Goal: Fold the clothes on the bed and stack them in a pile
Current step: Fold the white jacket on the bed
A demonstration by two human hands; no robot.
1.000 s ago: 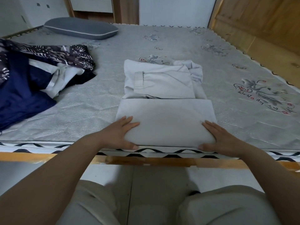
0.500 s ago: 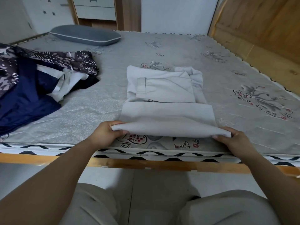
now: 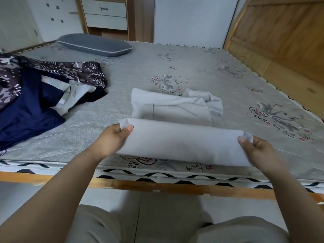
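Garment [image 3: 182, 142] long axis crosswise, near edge pinched by left hand [image 3: 112, 139] and right hand [image 3: 254, 148], remainder lying straight ahead.

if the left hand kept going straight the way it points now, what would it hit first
Probably the far half of the light grey garment lying just beyond the left hand, which pinches the lifted near edge; depth is hard to judge from this view.

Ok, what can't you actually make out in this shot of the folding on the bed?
- Head view: the fingers of the left hand and right hand are tucked behind the lifted flap of the grey garment.
- Head view: the pile of dark clothes is cut off by the left edge, so the number of pieces is unclear.
- Head view: the print on the mattress is too small to read.
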